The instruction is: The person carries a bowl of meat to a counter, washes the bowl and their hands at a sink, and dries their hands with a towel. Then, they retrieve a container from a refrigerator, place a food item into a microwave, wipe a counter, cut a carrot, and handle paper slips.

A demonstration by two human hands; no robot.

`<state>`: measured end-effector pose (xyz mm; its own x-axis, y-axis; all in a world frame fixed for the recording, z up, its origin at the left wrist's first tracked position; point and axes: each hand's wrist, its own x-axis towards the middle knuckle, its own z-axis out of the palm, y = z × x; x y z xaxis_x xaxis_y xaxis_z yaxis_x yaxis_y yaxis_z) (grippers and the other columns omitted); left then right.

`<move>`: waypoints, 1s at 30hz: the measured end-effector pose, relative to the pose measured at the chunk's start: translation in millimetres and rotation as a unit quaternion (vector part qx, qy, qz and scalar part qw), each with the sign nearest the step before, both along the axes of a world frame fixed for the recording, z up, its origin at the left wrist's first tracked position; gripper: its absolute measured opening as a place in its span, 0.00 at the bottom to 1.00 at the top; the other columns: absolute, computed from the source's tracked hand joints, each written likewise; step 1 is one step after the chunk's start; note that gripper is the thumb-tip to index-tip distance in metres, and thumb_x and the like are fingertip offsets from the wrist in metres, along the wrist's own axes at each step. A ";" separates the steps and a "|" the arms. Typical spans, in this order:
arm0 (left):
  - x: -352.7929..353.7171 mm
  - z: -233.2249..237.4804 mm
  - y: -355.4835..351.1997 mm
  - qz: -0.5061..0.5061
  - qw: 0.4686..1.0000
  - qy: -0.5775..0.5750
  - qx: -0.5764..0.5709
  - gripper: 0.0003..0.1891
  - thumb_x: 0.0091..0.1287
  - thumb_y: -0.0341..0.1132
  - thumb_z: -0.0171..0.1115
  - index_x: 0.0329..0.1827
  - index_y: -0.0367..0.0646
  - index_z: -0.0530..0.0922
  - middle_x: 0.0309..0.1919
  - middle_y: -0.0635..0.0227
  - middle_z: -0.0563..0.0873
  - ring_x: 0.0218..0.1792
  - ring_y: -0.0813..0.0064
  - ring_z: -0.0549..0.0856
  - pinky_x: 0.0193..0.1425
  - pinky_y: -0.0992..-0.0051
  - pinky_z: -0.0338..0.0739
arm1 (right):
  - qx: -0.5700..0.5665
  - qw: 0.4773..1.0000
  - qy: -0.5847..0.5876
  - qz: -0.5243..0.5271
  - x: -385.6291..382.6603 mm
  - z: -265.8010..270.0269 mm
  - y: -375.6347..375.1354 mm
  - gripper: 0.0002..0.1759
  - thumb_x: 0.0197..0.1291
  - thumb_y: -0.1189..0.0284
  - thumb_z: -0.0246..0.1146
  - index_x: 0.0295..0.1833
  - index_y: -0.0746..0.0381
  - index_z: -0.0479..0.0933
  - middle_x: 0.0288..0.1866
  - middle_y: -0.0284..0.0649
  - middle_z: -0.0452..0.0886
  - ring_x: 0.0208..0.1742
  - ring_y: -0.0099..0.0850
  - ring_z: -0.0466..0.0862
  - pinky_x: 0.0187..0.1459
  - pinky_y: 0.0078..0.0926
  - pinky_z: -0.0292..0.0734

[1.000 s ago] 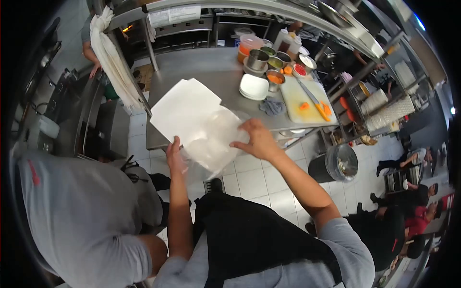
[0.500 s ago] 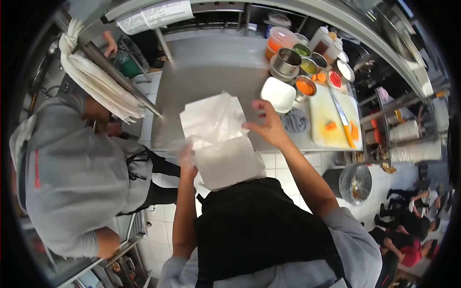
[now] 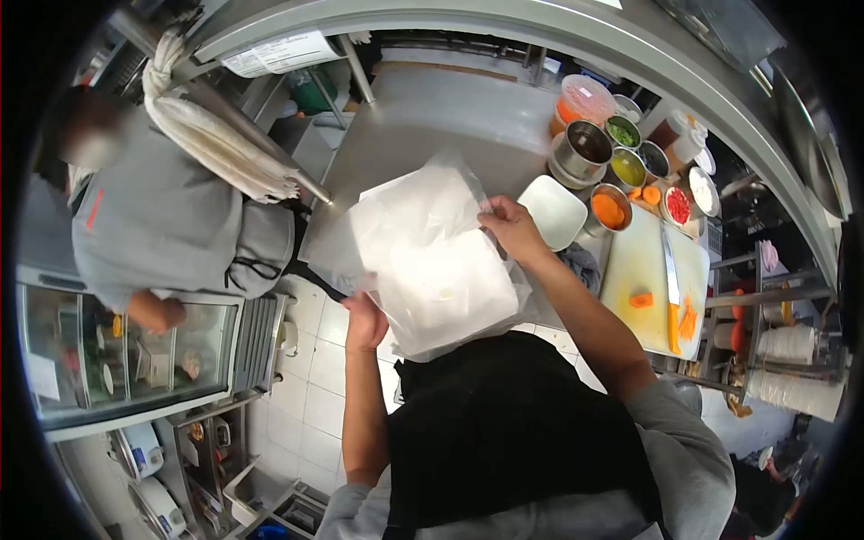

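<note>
An opened-out white box (image 3: 432, 292) lies at the near edge of the steel table, close against my black apron. Thin clear plastic sheeting (image 3: 337, 238) spreads over it and hangs past its sides, wrinkled at the far end. My left hand (image 3: 365, 322) is closed on the plastic at the box's left side. On the right, my right hand (image 3: 515, 229) pinches the sheeting between thumb and fingers near the box's middle fold. Just beyond that hand sits a white square dish (image 3: 551, 212), with a grey cloth (image 3: 580, 265) partly behind my forearm.
To the right, a cutting board (image 3: 625, 292) holds a knife (image 3: 671, 288) and orange pieces. Metal containers (image 3: 589, 142) and squeeze bottles stand behind it. A co-worker (image 3: 171, 198) in grey is at the left, over a glass-topped cooler (image 3: 153, 351). A towel (image 3: 220, 144) hangs from a rail.
The plastic has been spread out wider across the box. My right hand, apart from it before, now pinches its edge. The co-worker has shifted, one arm over the cooler. My view has turned.
</note>
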<state>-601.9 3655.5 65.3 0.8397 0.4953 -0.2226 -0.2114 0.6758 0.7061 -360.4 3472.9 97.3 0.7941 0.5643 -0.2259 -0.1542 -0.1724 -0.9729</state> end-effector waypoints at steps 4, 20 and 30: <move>0.4 12.2 -5.4 0.035 0.979 0.159 0.124 0.12 0.70 0.31 0.58 0.53 0.34 0.77 0.45 0.65 0.84 0.49 0.73 0.81 0.55 0.72 0.75 | -0.009 0.996 -0.029 0.079 6.1 20.3 -0.5 0.21 0.61 0.69 0.68 0.57 0.64 0.74 0.42 0.38 0.83 0.41 0.25 0.81 0.43 0.24 0.76; 14.9 134.3 -50.8 0.123 0.927 0.131 0.329 0.17 0.77 0.40 0.55 0.52 0.32 0.77 0.43 0.65 0.83 0.44 0.78 0.78 0.48 0.77 0.74 | -0.032 0.931 -0.359 0.063 -115.5 96.7 16.3 0.08 0.58 0.69 0.70 0.40 0.60 0.81 0.33 0.37 0.80 0.27 0.32 0.82 0.30 0.29 0.77; 41.9 106.6 -30.8 0.018 0.861 0.054 0.505 0.12 0.74 0.33 0.56 0.48 0.30 0.76 0.39 0.63 0.83 0.38 0.76 0.79 0.42 0.73 0.74 | -0.072 0.940 -0.314 -0.110 -126.4 78.4 13.1 0.07 0.56 0.70 0.69 0.34 0.62 0.80 0.31 0.39 0.81 0.30 0.36 0.83 0.33 0.33 0.78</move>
